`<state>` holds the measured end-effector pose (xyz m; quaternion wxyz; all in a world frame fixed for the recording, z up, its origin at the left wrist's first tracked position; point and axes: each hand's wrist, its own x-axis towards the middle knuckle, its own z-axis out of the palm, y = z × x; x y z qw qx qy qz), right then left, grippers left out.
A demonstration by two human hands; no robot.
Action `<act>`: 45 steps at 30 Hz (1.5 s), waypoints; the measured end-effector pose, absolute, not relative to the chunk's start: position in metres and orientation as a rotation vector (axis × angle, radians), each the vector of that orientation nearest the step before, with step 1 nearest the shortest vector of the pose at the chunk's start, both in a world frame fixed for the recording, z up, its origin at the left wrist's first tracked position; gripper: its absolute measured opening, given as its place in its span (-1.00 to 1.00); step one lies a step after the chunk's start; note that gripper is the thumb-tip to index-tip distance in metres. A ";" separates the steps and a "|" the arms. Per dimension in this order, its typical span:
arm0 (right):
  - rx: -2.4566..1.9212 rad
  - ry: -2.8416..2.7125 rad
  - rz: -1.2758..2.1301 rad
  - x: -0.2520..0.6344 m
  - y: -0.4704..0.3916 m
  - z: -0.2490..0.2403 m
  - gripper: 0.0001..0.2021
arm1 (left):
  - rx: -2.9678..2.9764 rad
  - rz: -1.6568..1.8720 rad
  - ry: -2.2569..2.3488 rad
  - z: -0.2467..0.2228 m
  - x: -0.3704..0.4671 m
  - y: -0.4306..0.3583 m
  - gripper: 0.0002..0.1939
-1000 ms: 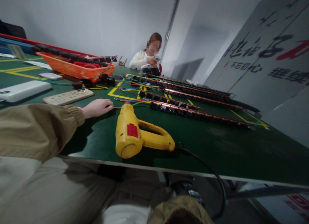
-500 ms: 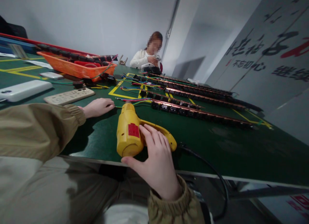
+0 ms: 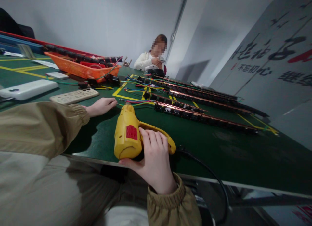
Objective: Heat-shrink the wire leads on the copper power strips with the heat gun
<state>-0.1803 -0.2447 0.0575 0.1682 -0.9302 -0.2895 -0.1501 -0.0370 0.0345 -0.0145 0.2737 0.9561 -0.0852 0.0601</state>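
Note:
A yellow heat gun (image 3: 125, 131) with a red label lies on its side on the green table, its nozzle pointing away from me. My right hand (image 3: 156, 151) grips it, fingers over the handle and thumb at the rear end. Just left of the nozzle, my left hand (image 3: 102, 106) rests closed, its fingertips pinching the end of a green wire (image 3: 143, 104). That wire runs behind the nozzle to a long black strip (image 3: 195, 114) edged with copper. Red and blue wires (image 3: 131, 101) leave the same strip.
More copper-edged strips (image 3: 209, 100) lie behind. An orange basket (image 3: 80, 68) of black parts stands at far left, before a white power bank (image 3: 31, 89) and a beige phone case (image 3: 73, 96). A black cord (image 3: 207, 167) hangs over the front edge. Another person (image 3: 151, 58) sits opposite.
The heat gun's rear has swung slightly left with my right hand on it. My left hand keeps its pinch beside the nozzle. The whole view has shifted a little.

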 end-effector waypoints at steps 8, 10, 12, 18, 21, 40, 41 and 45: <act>-2.604 -0.838 -0.413 -0.179 -0.240 0.054 -0.18 | 2.529 0.178 -0.298 -0.016 -0.037 0.037 -0.62; -2.608 -0.829 -0.398 -0.176 -0.240 0.055 -0.12 | 2.532 0.199 -0.310 -0.019 -0.036 0.038 -0.60; -2.630 -0.823 -0.377 -0.174 -0.241 0.056 0.01 | 2.544 0.213 -0.306 -0.020 -0.035 0.039 -0.59; -2.685 -0.839 -0.257 -0.166 -0.243 0.063 -0.18 | 2.571 0.220 -0.310 -0.016 -0.039 0.036 -0.60; -2.689 -0.856 -0.279 -0.164 -0.245 0.063 -0.42 | 2.577 0.207 -0.321 -0.013 -0.041 0.034 -0.62; -2.773 -0.631 -0.420 -0.149 -0.279 0.066 -0.14 | 2.646 0.141 -0.281 -0.011 -0.042 0.032 -0.62; -2.803 -0.595 -0.444 -0.147 -0.283 0.066 -0.15 | 2.655 0.135 -0.278 -0.011 -0.043 0.032 -0.63; -2.864 -0.520 -0.523 -0.145 -0.292 0.063 -0.18 | 2.687 0.109 -0.294 -0.009 -0.043 0.031 -0.63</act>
